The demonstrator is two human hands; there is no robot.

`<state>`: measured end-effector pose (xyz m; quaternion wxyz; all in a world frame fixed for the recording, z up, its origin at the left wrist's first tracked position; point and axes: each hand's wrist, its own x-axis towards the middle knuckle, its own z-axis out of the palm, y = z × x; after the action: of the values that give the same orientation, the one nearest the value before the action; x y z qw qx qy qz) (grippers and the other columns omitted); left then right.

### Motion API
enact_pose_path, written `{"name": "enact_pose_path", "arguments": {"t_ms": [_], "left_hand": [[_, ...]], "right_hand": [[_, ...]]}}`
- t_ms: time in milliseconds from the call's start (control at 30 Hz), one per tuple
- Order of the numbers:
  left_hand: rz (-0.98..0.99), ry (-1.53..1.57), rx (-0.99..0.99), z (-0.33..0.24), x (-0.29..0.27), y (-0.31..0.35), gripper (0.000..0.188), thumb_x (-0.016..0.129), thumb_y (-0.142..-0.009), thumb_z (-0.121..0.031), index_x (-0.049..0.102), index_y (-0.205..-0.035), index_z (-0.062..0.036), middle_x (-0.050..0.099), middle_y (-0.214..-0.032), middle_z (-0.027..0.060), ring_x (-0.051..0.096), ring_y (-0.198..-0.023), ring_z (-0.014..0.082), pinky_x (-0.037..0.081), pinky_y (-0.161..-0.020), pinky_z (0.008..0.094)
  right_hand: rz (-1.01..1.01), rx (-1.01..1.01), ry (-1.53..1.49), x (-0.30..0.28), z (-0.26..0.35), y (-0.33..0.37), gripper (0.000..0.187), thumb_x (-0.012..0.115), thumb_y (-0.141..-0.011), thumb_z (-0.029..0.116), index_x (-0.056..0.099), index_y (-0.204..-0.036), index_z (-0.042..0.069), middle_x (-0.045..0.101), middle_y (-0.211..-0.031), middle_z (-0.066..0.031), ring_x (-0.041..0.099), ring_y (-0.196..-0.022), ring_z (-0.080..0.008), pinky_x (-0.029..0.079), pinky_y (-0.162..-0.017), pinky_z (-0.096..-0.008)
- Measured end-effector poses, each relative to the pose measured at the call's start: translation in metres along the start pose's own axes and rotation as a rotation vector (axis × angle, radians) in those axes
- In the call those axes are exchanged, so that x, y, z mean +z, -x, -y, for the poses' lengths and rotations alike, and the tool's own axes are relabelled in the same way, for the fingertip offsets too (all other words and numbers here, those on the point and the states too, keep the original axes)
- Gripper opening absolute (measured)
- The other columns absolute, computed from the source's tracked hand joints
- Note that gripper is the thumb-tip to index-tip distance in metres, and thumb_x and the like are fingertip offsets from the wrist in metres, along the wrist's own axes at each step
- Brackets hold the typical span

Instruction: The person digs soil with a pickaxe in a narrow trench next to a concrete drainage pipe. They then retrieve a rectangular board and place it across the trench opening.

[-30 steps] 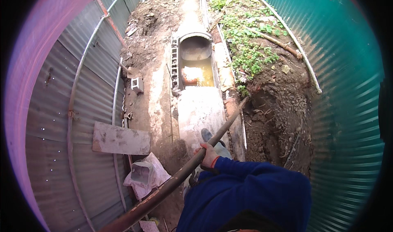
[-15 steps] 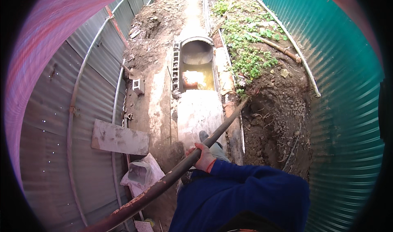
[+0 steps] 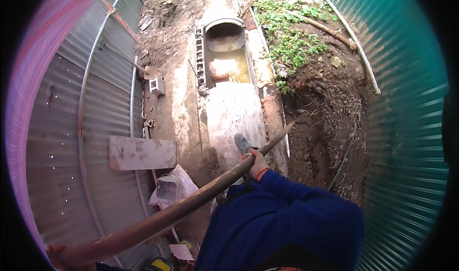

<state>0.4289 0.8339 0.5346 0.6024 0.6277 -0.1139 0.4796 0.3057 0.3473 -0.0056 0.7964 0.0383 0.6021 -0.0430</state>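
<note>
Your left hand (image 3: 56, 254) has entered view, clasping the pole (image 3: 191, 205); your right hand (image 3: 259, 164) grips it too. Corrugated walls (image 3: 406, 142) flank the slab (image 3: 234, 109).

The left hand (image 3: 56, 255) has come into view on the pole (image 3: 191, 203).

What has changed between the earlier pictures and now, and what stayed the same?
The long brown round pole has drawn back toward the person, its far tip now further from the leafy green plants. The right hand, still holding it, is now nearer that tip. The left hand has come into view at the pole's near end. The grey hollow block and flat grey rectangular board stayed put.
</note>
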Motion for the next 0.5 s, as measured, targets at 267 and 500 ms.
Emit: {"name": "enact_pose_path", "arguments": {"t_ms": [267, 500], "left_hand": [[0.250, 0.420, -0.175, 0.032, 0.130, 0.085, 0.044, 0.050, -0.106, -0.020, 0.050, -0.137, 0.0106, 0.048, -0.124, 0.0195, 0.047, -0.107, 0.0271, 0.039, -0.099, 0.0379], [0.019, 0.383, -0.136, -0.001, 0.200, 0.132, 0.060, 0.058, -0.100, -0.019, 0.043, -0.153, 0.0045, 0.046, -0.120, 0.0173, 0.047, -0.097, 0.0213, 0.042, -0.083, 0.0303]], "right_hand": [[0.180, 0.042, -0.199, -0.013, 0.016, -0.014, 0.035, 0.071, -0.095, 0.031, 0.054, -0.110, 0.005, 0.065, -0.090, -0.0132, 0.066, -0.081, -0.0293, 0.059, -0.080, -0.0448], [0.190, -0.006, -0.132, -0.019, 0.018, -0.023, 0.037, 0.071, -0.097, 0.036, 0.057, -0.110, 0.005, 0.066, -0.093, -0.0127, 0.067, -0.086, -0.0299, 0.059, -0.086, -0.0442]]}}
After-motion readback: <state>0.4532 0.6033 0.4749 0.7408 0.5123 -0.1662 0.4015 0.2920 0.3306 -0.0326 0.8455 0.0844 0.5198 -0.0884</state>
